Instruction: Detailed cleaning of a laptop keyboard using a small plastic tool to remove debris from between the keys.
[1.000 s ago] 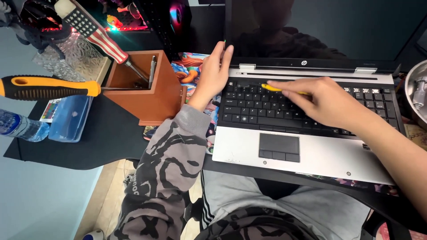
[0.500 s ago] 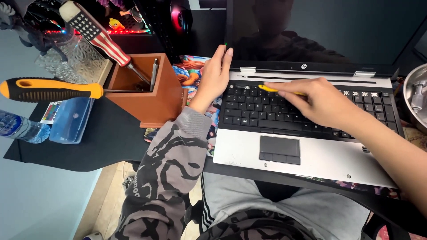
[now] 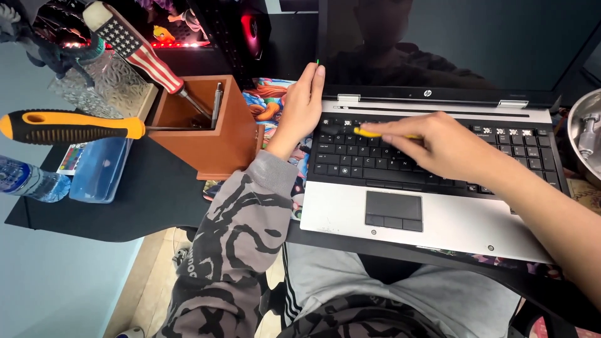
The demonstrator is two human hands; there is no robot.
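Laptop (image 3: 438, 206) open on person's lap, keyboard facing up. Right hand (image 3: 438, 147) fingers pinched shut on slim yellow tool (image 3: 369, 133), tip at top key row. Left hand (image 3: 300, 109) flat against laptop's 9 o'clock edge, fingers extended, likely steadying it. Wooden tool holder (image 3: 206, 131) further toward 9 o'clock on worktop.

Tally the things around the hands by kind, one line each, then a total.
Hands: 2, left hand on the laptop's edge, right hand holding a yellow tool over the keyboard
Yellow tool: 1
Laptop: 1
Screwdrivers: 2, yellow-black and flag-patterned
Wooden box: 1
Water bottle: 1
Total: 8
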